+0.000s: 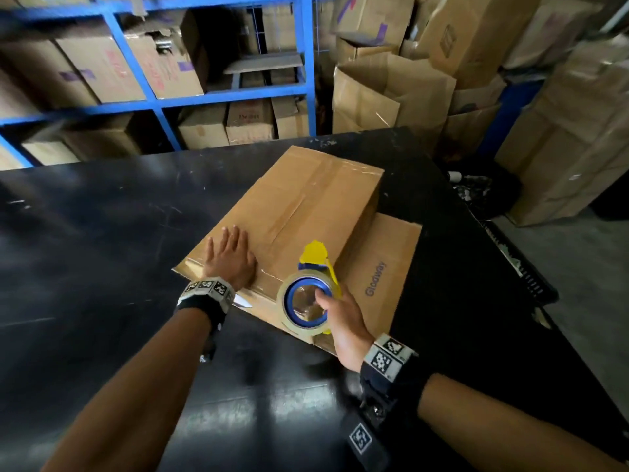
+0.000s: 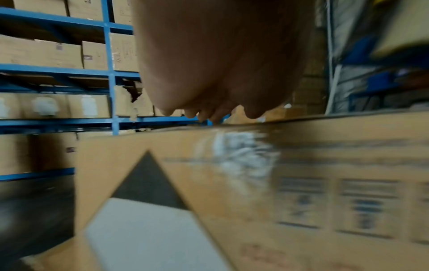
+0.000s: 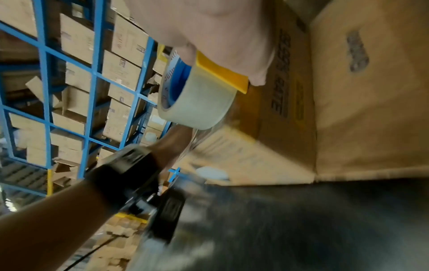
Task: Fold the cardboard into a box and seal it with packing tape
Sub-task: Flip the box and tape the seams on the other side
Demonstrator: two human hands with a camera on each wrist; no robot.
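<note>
A big black table point(image 1: 102, 233) fills most of the head view, and everything here is told from it. Behind the table stands a blue rack point(image 1: 136, 63) full of brown boxes. More boxes are piled past the table's far right corner.

On the right half of the table sits the box point(image 1: 306, 206), already folded shut. Shiny clear tape runs along its top seam. Under the box, toward the table's right edge, lies a flat sheet of cardboard point(image 1: 384, 267) with a printed word on it.

The left hand point(image 1: 231, 260) lies flat on the top of the box, at the end near the person. Its fingers are straight and spread a little. It seems to press down so the box does not slide and the flaps stay shut.

The right hand point(image 1: 340, 315) is at that same near end of the box. It holds the tape roll point(image 1: 304, 308), which sits in a yellow holder point(image 1: 320, 257). The thumb curls into the blue ring in the middle of the roll, and the right wrist view shows fingers wrapped round the yellow part. I think the roll is held low there so the tape can go down over the edge and stick to the side.

The top looks taped. The near end may be the part being done now.
</note>
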